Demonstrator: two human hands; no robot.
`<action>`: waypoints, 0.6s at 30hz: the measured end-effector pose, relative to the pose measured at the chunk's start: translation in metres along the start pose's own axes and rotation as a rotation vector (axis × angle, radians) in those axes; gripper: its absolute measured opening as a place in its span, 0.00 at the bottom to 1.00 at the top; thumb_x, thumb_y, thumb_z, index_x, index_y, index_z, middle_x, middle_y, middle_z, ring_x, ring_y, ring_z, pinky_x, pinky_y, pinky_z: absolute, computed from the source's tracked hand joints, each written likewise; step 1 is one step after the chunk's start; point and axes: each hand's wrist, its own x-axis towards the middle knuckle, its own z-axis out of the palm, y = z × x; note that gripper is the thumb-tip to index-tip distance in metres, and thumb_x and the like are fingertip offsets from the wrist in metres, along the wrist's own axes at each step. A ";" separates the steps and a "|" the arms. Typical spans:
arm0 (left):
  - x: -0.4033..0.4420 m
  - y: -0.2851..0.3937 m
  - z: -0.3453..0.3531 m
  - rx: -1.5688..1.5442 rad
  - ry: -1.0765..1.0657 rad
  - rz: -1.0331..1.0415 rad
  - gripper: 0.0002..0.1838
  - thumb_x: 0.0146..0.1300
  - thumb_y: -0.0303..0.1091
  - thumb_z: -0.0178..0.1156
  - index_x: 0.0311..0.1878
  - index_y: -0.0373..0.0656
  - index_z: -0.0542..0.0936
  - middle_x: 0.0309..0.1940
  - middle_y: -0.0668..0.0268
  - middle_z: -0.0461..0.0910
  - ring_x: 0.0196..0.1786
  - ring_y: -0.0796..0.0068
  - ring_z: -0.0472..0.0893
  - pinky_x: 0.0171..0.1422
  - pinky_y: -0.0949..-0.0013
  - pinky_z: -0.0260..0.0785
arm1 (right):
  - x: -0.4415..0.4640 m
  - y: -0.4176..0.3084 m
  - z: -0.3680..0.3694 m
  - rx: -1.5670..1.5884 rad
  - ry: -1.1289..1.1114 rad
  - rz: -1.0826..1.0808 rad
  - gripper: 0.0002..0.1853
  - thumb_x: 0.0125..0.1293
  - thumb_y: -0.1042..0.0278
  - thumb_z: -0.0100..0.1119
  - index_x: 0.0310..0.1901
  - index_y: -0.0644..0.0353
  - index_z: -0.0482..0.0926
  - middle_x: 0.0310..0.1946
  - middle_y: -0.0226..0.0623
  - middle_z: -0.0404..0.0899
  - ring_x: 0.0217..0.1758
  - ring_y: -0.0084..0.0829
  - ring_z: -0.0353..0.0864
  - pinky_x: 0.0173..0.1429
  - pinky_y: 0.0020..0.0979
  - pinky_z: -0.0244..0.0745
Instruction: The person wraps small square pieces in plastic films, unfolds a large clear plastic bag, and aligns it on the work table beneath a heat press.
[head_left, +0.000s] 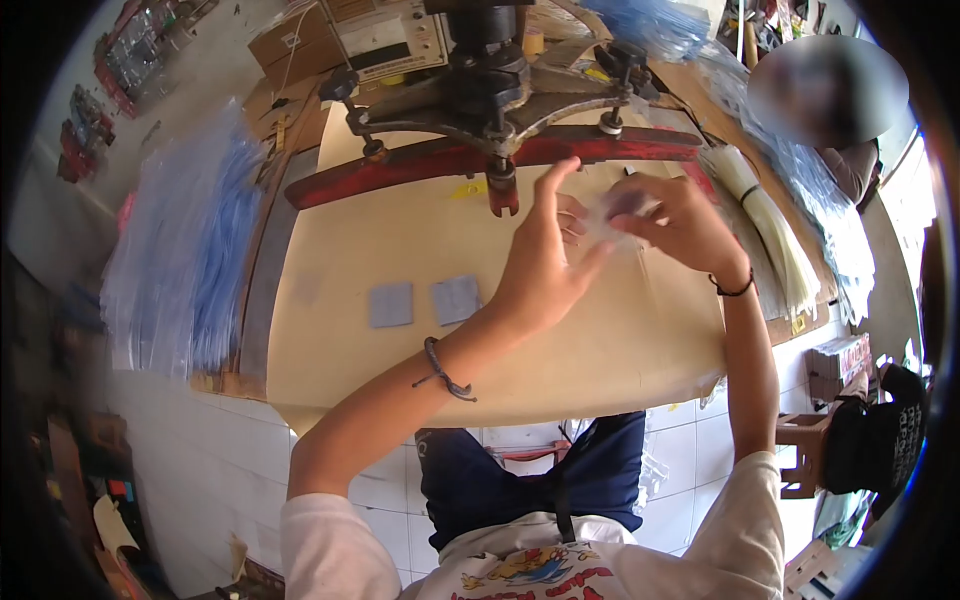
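Observation:
My left hand (545, 255) is raised over the right part of the tan work sheet (350, 240), index finger and thumb stretched apart, the other fingers partly bent. Close beside it, my right hand (690, 220) has its fingers pinched on a small, blurred thing (627, 205), dark and partly see-through; its kind cannot be made out. Two flat grey-blue squares (391, 304) (456, 299) lie side by side on the sheet, left of my left forearm.
Above the sheet hangs a machine head (490, 85) with a long red bar (420, 168). Bluish plastic strips (185, 250) are piled at left; a bundle of pale strips (765, 225) lies at right. Behind stands a cardboard box (295, 50). Another person (850, 165) is at upper right.

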 end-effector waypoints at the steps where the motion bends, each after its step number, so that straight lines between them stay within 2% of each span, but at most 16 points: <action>1: -0.002 -0.005 0.002 0.036 -0.026 -0.006 0.45 0.61 0.26 0.73 0.77 0.42 0.57 0.49 0.56 0.77 0.52 0.65 0.82 0.58 0.63 0.77 | -0.001 0.000 -0.005 -0.005 0.075 0.009 0.16 0.65 0.70 0.71 0.54 0.61 0.83 0.39 0.34 0.89 0.36 0.28 0.86 0.37 0.30 0.82; 3: -0.005 -0.012 0.006 0.041 -0.054 -0.055 0.46 0.60 0.31 0.74 0.77 0.41 0.57 0.51 0.54 0.77 0.56 0.60 0.80 0.64 0.58 0.74 | -0.002 -0.008 -0.015 -0.075 0.041 0.042 0.15 0.64 0.71 0.70 0.53 0.61 0.84 0.39 0.34 0.89 0.36 0.28 0.87 0.38 0.29 0.82; 8: -0.008 -0.017 0.003 0.144 -0.093 -0.018 0.39 0.62 0.31 0.72 0.73 0.36 0.64 0.55 0.51 0.78 0.58 0.57 0.81 0.67 0.57 0.73 | -0.004 -0.009 -0.003 -0.293 -0.136 0.044 0.15 0.64 0.70 0.70 0.51 0.63 0.84 0.38 0.40 0.89 0.35 0.30 0.87 0.38 0.31 0.81; 9: -0.008 -0.016 0.003 0.142 -0.097 -0.015 0.37 0.63 0.30 0.71 0.72 0.35 0.65 0.56 0.50 0.78 0.59 0.56 0.81 0.68 0.57 0.72 | -0.001 -0.007 -0.003 -0.214 -0.143 0.049 0.15 0.65 0.68 0.69 0.51 0.63 0.84 0.39 0.43 0.89 0.37 0.38 0.89 0.44 0.35 0.81; 12: -0.005 -0.014 0.002 0.059 -0.078 -0.011 0.33 0.66 0.29 0.68 0.71 0.34 0.67 0.61 0.49 0.78 0.61 0.55 0.81 0.68 0.57 0.71 | -0.002 -0.023 -0.009 -0.180 -0.073 0.235 0.15 0.65 0.68 0.67 0.52 0.62 0.84 0.39 0.45 0.89 0.40 0.45 0.89 0.49 0.39 0.81; 15: -0.005 -0.018 0.003 0.047 -0.073 -0.047 0.30 0.68 0.28 0.66 0.71 0.35 0.67 0.63 0.48 0.78 0.63 0.56 0.80 0.68 0.58 0.71 | -0.003 -0.013 -0.006 -0.156 -0.111 0.096 0.17 0.65 0.66 0.67 0.54 0.62 0.84 0.39 0.46 0.89 0.40 0.47 0.88 0.48 0.41 0.81; 18: -0.006 -0.020 0.006 0.065 -0.011 0.072 0.24 0.68 0.29 0.67 0.65 0.35 0.73 0.57 0.49 0.82 0.59 0.57 0.82 0.64 0.58 0.73 | -0.003 -0.014 0.002 -0.291 -0.188 0.126 0.18 0.65 0.64 0.69 0.54 0.62 0.84 0.38 0.46 0.88 0.39 0.44 0.88 0.46 0.41 0.81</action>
